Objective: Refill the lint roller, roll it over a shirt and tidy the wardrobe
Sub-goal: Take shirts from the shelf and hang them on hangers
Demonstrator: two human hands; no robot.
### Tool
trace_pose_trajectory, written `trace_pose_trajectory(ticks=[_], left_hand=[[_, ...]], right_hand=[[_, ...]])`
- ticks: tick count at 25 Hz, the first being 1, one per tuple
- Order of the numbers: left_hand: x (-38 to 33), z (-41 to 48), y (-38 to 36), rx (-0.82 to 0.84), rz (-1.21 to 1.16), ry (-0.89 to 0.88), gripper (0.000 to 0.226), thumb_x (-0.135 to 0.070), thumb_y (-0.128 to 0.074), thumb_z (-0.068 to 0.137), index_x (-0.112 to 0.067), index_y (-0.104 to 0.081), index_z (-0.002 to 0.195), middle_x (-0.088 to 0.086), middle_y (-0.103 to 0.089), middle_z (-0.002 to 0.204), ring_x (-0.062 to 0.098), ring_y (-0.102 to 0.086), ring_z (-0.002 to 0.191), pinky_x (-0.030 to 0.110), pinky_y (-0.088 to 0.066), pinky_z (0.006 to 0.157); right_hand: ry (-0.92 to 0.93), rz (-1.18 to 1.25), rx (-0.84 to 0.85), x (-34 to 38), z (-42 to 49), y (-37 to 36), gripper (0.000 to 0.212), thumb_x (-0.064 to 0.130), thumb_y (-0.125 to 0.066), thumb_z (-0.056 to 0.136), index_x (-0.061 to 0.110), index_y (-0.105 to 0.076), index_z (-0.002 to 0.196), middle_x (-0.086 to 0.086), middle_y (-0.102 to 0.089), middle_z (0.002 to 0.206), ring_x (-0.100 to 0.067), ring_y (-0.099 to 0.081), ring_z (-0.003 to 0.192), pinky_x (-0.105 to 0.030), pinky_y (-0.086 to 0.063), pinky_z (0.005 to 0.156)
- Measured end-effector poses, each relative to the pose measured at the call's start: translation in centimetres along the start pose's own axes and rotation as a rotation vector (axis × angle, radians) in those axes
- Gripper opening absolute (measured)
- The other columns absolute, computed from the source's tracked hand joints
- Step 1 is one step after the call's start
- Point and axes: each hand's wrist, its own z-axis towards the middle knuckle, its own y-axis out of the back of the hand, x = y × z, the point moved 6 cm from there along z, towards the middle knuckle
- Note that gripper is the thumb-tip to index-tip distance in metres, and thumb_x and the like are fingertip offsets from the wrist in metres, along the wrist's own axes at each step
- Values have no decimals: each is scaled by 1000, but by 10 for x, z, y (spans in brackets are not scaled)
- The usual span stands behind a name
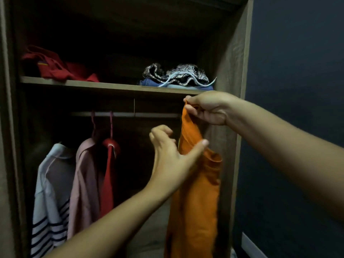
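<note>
Head view, one frame, dim light.

Wardrobe (240,53) open, wood-look panels, one shelf (111,86) across, and a hanging rail (152,114) under it.

Orange shirt (197,192): at the right end of the hanging space, just beside the wardrobe's right panel. It hangs straight down from the right hand, bunched at the top, with the lower part running out of the bottom edge. I see no hanger in it.

Right hand (208,108): just below the shelf edge, fingers and thumb pinching the top of the orange shirt.

Left hand (169,157): lower and to the left, motion-blurred. The thumb is stretched out across the front of the shirt. The fingers are loosely curled just left of the fabric with nothing in them. Reads as released, not gripping.

On the rail, left side, well apart from the orange shirt:
- white shirt with dark stripes (52,192), leftmost
- pink shirt (85,183) next to it, on a pink hanger (93,125)
- red garment (108,174) touching the pink one, also on a pink hanger

On the shelf:
- red clothes (55,66) heaped at the left
- black-and-white patterned cloth (176,73) at the right, on top of folded blue items (149,81), with a pale cord hanging over the front

To the right of the wardrobe is a dark blue wall (297,71), with a white skirting board (253,246) at the bottom.
</note>
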Motion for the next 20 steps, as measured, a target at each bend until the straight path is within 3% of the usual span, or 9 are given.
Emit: trace_pose_trajectory(ticks=[3, 6, 8, 10, 13, 16, 18, 20], left_hand=[[26, 22, 2, 127, -138, 82, 75, -51, -72, 67, -36, -22, 120, -7, -29, 130, 10, -42, 118, 22, -50, 85], [37, 29, -4, 270, -328, 158, 63, -28, -71, 80, -28, -35, 132, -1, -49, 132, 10, -58, 109, 23, -54, 81], [41, 35, 2, 178, -204, 101, 37, -25, -67, 85, -24, -55, 120, -4, -66, 111, 6, -65, 96, 32, -56, 85], [43, 39, 9, 51, -59, 63, 19, -31, -66, 84, -25, -63, 102, -7, -69, 93, 6, -66, 85, 36, -57, 81], [50, 45, 16, -103, 45, 97, 21, -33, -68, 82, -16, -62, 91, -2, -68, 83, 14, -65, 79, 35, -53, 73], [56, 52, 23, -241, 44, 159, 31, -29, -71, 78, -12, -48, 92, -2, -60, 81, 20, -62, 81, 30, -48, 69], [56, 55, 28, -281, -12, 162, 45, -25, -74, 76, -17, -36, 99, -2, -57, 84, 16, -62, 80, 21, -49, 67], [54, 53, 33, -295, 4, 108, 53, -21, -74, 77, -18, -32, 108, -4, -53, 77, 7, -58, 68, 5, -42, 55]], right_hand=[[49, -175, 77, 4, -5, 4, 21, 12, -51, 94, 12, -52, 72, 3, -49, 62, -1, -50, 38, -5, -43, 39], [139, -264, 95, 4, -9, 4, 4, 13, -54, 92, 14, -54, 88, 5, -51, 68, -1, -48, 56, -5, -42, 43], [194, -278, 48, -4, -4, 10, 25, 14, -56, 91, 12, -48, 115, 1, -55, 84, -4, -53, 71, -8, -49, 51], [214, -420, -19, -15, -3, 15, 47, 30, -56, 91, 15, -35, 130, -2, -55, 100, -9, -57, 86, -19, -52, 66], [41, -488, 102, -48, -14, 12, 50, 55, -46, 88, 21, -27, 120, 1, -48, 101, -9, -53, 84, -31, -47, 73], [-156, -722, 361, -87, -34, 6, 56, 38, -59, 86, 21, -24, 125, 5, -44, 110, -10, -53, 94, -34, -54, 75], [-136, -793, 361, -96, -32, 12, 51, 25, -64, 85, 16, -33, 126, -1, -50, 112, -13, -58, 89, -28, -57, 72], [-48, -810, 309, -90, -24, 18, 40, 21, -63, 86, 14, -44, 120, -9, -57, 112, -20, -63, 92, -32, -57, 77]])
